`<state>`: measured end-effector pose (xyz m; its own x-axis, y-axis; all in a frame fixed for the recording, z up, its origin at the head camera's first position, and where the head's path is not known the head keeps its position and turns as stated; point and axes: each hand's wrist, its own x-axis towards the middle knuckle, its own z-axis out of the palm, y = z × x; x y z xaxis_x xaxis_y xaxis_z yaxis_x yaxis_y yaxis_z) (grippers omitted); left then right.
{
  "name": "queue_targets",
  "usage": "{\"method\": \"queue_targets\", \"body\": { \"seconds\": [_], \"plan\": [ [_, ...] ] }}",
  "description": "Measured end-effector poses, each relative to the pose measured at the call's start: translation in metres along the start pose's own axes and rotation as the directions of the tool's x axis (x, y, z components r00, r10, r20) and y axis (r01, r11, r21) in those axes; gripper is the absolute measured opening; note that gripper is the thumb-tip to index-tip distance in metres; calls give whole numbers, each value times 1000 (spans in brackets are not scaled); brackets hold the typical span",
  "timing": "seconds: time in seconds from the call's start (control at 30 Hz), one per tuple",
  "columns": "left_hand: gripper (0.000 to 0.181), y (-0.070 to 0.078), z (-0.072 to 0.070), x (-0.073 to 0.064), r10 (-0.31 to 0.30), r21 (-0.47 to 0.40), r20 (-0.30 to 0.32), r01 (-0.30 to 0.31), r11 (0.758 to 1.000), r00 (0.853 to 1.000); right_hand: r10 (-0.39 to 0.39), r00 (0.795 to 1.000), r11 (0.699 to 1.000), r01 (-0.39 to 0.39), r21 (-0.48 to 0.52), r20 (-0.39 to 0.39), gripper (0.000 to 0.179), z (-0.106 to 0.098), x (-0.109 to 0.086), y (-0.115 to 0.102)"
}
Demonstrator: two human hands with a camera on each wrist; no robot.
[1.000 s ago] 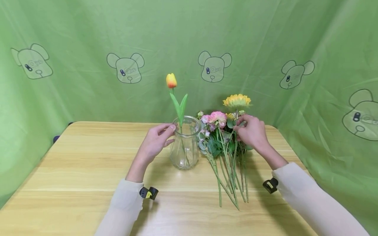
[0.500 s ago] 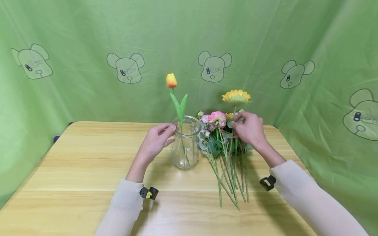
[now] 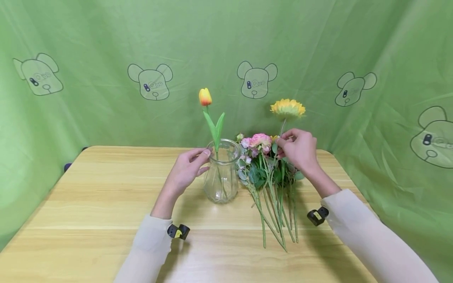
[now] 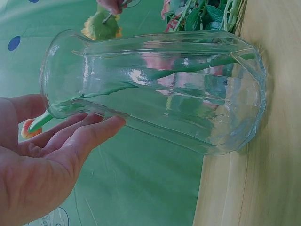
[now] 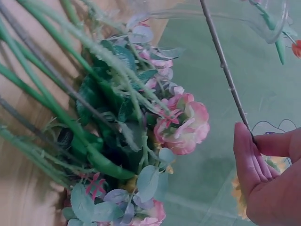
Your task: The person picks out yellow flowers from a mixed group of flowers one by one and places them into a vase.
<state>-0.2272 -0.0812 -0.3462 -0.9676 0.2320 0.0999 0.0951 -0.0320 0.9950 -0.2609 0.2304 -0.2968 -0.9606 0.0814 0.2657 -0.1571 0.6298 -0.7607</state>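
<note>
A clear glass vase [image 3: 222, 181] stands upright on the table with one orange-yellow tulip [image 3: 205, 97] in it. My left hand [image 3: 187, 168] holds the vase's left side, thumb at the rim and fingers against the neck. Between thumb and fingers, my right hand [image 3: 299, 149] pinches a yellow sunflower [image 3: 288, 108] by its stem. The bloom stands above the hand; the thin brown stem [image 5: 221, 61] slants down past the other flowers in the right wrist view. Below and beside that hand lies a bunch of pink flowers [image 3: 261, 142] with green leaves, right of the vase.
Several green stems [image 3: 279, 224] of the bunch point toward the front of the wooden table [image 3: 106, 196]. A green curtain [image 3: 205, 47] with bear-head drawings closes off the back and sides.
My right hand has risen slightly, lifting the sunflower higher; its stem now slants down toward the vase. The left hand, vase and tulip keep their places.
</note>
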Motion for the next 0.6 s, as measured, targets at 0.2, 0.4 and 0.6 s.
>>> {"method": "queue_targets", "body": {
  "seconds": [0.2, 0.4, 0.6],
  "plan": [
    [45, -1, 0, 0, -1, 7, -6, 1, 1000, 1000, 41, 999, 986, -38, 164, -16, 23, -4, 6, -9],
    [45, 0, 0, -1, 3, 10, -5, -3, 1000, 1000, 82, 996, 953, -68, 297, -34, 26, -11, 12, -19],
    [44, 0, 0, 0, 2, 4, -4, -2, 1000, 1000, 118, 991, 916, -85, 391, -60, 22, -21, 18, -31]
  ]
}}
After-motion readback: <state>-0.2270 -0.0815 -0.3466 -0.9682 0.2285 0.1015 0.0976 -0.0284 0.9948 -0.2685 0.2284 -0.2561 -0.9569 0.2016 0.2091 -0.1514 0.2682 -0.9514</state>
